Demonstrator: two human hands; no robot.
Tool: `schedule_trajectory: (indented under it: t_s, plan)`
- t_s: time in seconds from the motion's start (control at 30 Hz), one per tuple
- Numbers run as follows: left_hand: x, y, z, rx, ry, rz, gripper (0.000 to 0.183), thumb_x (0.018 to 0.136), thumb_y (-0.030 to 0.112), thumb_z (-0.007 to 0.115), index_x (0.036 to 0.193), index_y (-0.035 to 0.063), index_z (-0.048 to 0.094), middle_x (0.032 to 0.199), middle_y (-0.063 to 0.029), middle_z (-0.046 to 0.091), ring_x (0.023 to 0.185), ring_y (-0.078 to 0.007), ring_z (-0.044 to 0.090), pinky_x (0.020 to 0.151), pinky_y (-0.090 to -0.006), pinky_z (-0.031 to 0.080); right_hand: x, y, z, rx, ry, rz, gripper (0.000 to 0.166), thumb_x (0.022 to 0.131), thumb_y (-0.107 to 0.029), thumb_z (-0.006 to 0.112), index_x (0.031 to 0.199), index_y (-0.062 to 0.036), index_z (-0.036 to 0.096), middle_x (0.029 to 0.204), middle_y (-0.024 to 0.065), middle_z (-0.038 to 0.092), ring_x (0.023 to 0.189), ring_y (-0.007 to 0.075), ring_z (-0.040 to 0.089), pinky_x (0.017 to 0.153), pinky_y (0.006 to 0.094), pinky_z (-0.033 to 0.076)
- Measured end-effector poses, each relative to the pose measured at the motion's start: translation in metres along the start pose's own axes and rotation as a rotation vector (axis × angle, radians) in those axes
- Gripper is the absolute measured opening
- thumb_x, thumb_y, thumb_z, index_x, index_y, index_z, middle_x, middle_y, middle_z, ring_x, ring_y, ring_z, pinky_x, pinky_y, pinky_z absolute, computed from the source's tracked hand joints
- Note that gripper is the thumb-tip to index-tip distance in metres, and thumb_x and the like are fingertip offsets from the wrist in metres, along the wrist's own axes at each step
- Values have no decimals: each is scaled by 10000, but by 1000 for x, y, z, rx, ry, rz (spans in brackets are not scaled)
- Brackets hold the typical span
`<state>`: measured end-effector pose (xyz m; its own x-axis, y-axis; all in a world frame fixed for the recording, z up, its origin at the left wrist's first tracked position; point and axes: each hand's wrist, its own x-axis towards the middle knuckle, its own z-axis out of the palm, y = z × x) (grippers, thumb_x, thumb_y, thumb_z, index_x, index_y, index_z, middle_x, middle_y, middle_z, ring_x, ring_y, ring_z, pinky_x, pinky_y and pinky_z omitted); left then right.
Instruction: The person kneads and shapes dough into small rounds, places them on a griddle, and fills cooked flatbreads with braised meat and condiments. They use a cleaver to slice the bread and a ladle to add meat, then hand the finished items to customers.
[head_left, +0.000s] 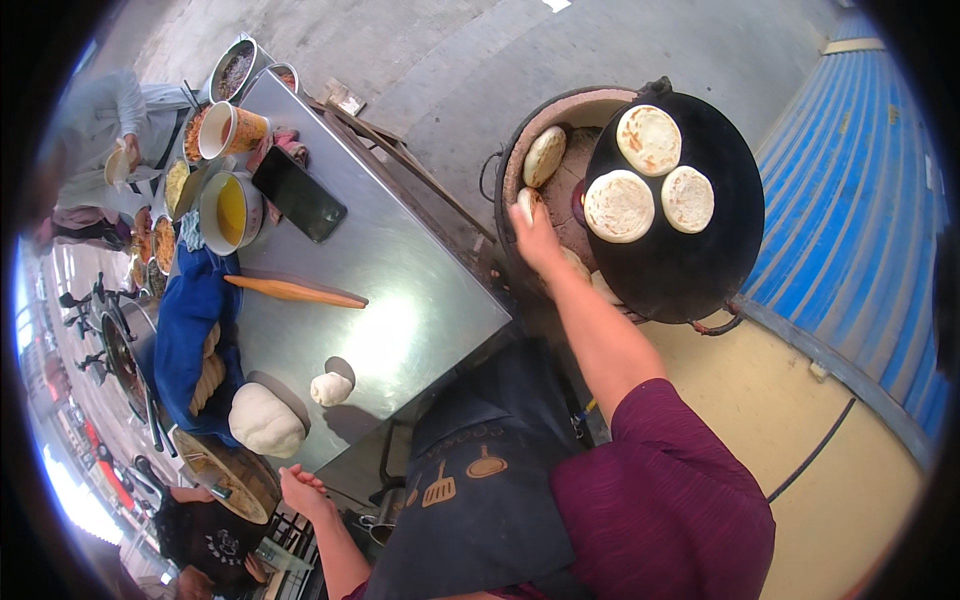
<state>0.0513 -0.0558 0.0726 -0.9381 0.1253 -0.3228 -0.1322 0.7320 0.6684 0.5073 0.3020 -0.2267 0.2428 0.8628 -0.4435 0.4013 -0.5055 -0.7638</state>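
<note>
My right hand (534, 234) reaches into a round clay-lined oven (517, 150), its fingers on a browned flatbread (529, 204) that stands against the wall. Another flatbread (545, 156) leans just beyond it, and more lie partly hidden under my forearm. A black round griddle (675, 270) covers the oven's right part and bears three flatbreads (619, 206). My left hand (302, 486) hangs off the steel table's near edge, fingers curled, with nothing visible in it. Close to it on the table lie a large dough lump (267, 420) and a small dough piece (331, 388).
The steel table (420, 247) holds a wooden rolling pin (296, 291), a phone (298, 193), a bowl of yellow liquid (231, 213), a paper cup (232, 130) and a blue cloth (184, 330) over dough pieces. Other people stand at the left. A blue corrugated panel (847, 225) is at the right.
</note>
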Motion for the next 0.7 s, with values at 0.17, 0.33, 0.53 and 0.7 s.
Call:
schedule_trajectory:
  t_s: [0.17, 0.33, 0.53, 0.7]
  plan:
    - [-25, 1, 27, 118, -120, 81, 387, 1118, 362, 487, 979, 30, 627, 671, -10, 533, 484, -103, 506, 413, -250, 379, -64, -62, -48, -29, 50, -70, 618, 922, -303, 789, 1405, 6, 559, 1251, 236, 701, 1148, 381, 695, 987, 449, 530]
    - [-73, 60, 92, 129, -431, 235, 232, 1079, 197, 556, 1131, -1, 665, 760, -13, 599, 582, -65, 520, 507, -232, 406, -99, -102, -109, 1073, -36, 140, 387, 1032, -140, 648, 1372, 31, 574, 1259, 137, 715, 1110, 242, 718, 969, 390, 575]
    - [-132, 104, 136, -355, -1097, 200, 629, 977, 123, 681, 1545, 57, 420, 1396, -163, 564, 1197, -259, 627, 935, -400, 605, -203, -202, -92, 850, -852, 135, 405, 1033, -133, 634, 1397, 29, 566, 1280, 123, 699, 1166, 205, 685, 1019, 374, 555]
    - [-112, 90, 56, -670, -786, 45, 480, 974, 184, 782, 1359, -2, 563, 1218, -102, 689, 1097, -178, 680, 935, -342, 587, -312, -235, 2, 372, -920, -255, 297, 1091, -196, 578, 1295, 18, 616, 1133, 67, 690, 980, 127, 647, 864, 296, 543]
